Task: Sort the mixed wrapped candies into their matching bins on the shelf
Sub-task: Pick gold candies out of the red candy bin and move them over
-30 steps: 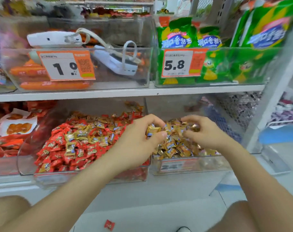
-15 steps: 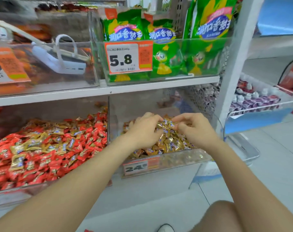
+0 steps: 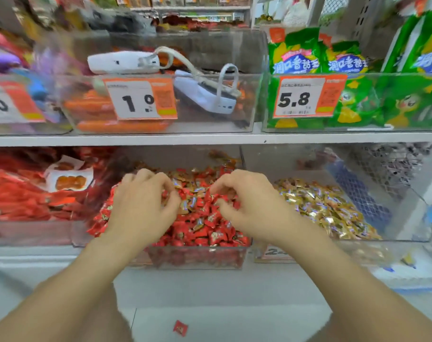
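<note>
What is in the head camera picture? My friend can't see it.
The left hand and right hand, both curled, reach into a clear plastic bin of red-wrapped candies with some gold ones mixed in. The bin beside it on the right holds gold-wrapped candies. One red-wrapped candy lies on the floor.

The left forearm (image 3: 69, 287) and the right forearm (image 3: 345, 282) enter from the lower corners. We see both bare along their whole visible length, from the frame edge to the wrist. The left hand (image 3: 141, 213) and the right hand (image 3: 249, 211) are likewise bare, with fingers and knuckles uncovered. Motion blur softens their outlines, so we cannot make out the nails. Beneath the left forearm we find part of a bare leg (image 3: 118, 327), cut off by the lower edge.
</note>
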Tool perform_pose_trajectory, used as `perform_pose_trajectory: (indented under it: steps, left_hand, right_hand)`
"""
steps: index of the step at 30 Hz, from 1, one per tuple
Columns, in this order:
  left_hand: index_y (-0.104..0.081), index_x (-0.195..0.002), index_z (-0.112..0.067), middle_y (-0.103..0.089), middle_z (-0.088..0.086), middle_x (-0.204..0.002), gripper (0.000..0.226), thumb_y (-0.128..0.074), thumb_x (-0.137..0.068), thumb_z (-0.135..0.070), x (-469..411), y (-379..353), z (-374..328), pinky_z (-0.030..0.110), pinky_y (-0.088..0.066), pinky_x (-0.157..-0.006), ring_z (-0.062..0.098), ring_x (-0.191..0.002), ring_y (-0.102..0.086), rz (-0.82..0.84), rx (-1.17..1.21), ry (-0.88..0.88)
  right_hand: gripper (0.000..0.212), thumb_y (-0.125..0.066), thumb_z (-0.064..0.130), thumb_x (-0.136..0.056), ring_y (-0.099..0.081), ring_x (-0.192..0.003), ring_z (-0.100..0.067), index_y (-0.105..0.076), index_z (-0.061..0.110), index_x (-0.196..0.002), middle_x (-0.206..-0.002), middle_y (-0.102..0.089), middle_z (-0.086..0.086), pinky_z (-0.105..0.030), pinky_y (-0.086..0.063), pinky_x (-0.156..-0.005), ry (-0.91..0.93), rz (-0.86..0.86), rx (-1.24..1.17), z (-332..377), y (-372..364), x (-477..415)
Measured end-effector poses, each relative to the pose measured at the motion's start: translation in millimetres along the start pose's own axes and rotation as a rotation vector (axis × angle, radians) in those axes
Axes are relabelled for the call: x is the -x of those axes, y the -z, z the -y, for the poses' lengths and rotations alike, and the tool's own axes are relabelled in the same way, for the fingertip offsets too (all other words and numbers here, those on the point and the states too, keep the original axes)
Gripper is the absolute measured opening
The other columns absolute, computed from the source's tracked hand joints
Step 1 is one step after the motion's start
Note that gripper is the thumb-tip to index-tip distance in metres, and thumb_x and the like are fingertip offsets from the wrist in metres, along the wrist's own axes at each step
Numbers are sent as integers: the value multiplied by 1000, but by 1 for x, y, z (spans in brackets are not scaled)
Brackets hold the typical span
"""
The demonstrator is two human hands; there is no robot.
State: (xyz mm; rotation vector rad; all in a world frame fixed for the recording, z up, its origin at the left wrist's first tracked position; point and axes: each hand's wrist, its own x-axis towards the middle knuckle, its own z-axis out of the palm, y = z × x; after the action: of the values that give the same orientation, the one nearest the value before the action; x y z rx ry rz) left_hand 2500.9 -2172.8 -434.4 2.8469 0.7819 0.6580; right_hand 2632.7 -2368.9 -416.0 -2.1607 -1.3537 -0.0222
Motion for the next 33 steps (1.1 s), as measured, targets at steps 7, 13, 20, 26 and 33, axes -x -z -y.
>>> perform_pose_trajectory:
  steps: [7,13,20,26,33]
  left_hand:
    - [-38,-138,-6,-45,24,-135,87,-51,-88,-77,24,6,47,51,-44,-105,48,-125,-46,373,-241,360]
    - [-33,-145,-19,-44,12,-138,117,-84,-53,-69,6,26,78,40,-53,-96,29,-123,-51,641,179,405]
    - [-6,-159,-19,-22,25,-152,137,-99,-60,-44,-7,-1,64,50,-47,-111,42,-140,-38,637,179,400]
    - [-17,-158,-35,-19,11,-154,112,-90,-73,-27,-22,-18,38,49,-44,-113,37,-145,-29,587,390,238]
    - [-30,-155,-25,-20,14,-161,85,-61,-86,-63,-39,9,46,56,-27,-116,43,-148,-19,488,90,283]
  right_hand:
    - [70,-52,63,-102,-10,-158,-38,-17,52,-161,-173,-14,-5,-56,-17,-128,134,388,214,23,-74,-33]
    - [79,-52,72,-96,-9,-160,-35,-11,54,-161,-175,-10,-3,-63,-22,-125,281,519,206,34,-117,-74]
    - [55,-43,60,-103,-40,-141,-37,-27,52,-154,-158,-40,-5,-52,-34,-113,158,378,469,41,-116,-102]
    - [53,-55,41,-92,-58,-121,-34,-46,41,-144,-122,-59,-4,-51,-46,-101,-29,329,395,32,-74,-95]
    - [66,-65,51,-84,-41,-137,-40,-47,52,-147,-145,-49,-7,-52,-37,-116,-194,272,248,32,-54,-78]
